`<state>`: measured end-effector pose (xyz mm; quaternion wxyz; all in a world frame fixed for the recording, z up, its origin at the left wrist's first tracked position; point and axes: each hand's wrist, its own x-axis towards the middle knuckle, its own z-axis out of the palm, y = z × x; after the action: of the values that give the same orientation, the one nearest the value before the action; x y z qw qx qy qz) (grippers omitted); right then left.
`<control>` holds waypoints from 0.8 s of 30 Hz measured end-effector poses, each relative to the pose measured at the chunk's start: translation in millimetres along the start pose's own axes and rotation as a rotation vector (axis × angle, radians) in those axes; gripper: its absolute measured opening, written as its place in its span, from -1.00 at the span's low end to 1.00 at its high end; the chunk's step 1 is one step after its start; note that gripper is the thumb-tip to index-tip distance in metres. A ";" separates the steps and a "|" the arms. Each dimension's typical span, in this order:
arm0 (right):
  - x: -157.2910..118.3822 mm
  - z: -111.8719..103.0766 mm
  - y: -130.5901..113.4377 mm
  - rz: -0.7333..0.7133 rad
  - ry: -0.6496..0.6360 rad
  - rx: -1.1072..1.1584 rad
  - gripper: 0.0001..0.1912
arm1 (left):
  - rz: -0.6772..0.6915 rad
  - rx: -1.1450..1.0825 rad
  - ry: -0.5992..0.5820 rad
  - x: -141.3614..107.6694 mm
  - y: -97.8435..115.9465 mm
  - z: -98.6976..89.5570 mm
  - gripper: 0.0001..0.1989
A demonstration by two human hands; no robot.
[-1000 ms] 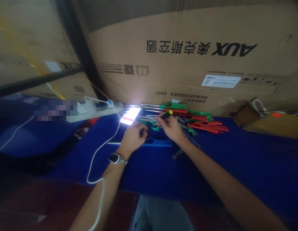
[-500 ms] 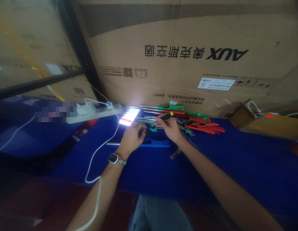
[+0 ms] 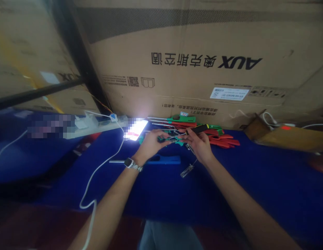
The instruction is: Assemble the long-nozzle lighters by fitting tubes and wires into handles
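In the head view my right hand grips a screwdriver with a black and yellow handle, its shaft pointing left. My left hand is closed, fingers pinched on a small dark part by the screwdriver's tip. Fine metal and green pieces lie around the fingertips, too small to make out. A small clear part with a thin wire is below my right hand. Nearer me, a blue long-necked lighter lies on the cloth, partly behind my left wrist.
Green and red long-necked lighters are heaped behind my hands. A bright phone stands left of them, near a power strip. A white cable crosses my left forearm. Behind stands a large cardboard box; a smaller one sits right.
My hands have come together around the small parts, and the screwdriver's shaft now reaches toward my left fingers. The clear part shows more fully. The view has shifted slightly.
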<state>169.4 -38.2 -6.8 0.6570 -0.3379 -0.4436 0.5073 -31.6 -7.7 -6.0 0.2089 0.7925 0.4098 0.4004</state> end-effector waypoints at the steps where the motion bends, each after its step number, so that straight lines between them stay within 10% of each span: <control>1: -0.8 -0.3 -0.3 0.003 0.003 0.011 -0.64 | 0.009 0.003 0.054 -1.9 -0.6 4.3 -0.86; 13: -6.7 5.1 -2.6 0.002 0.002 0.057 -0.68 | 0.009 -0.061 0.171 -15.0 -5.4 15.8 -0.97; 24: -13.0 9.7 -1.7 -0.136 -0.062 -0.181 -0.65 | 0.139 0.246 0.015 -20.2 -1.3 8.7 -0.89</control>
<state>159.8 -51.3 -4.7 0.6426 -0.3494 -0.5295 0.4297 -32.1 -23.5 -21.4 0.0791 0.8355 0.4015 0.3668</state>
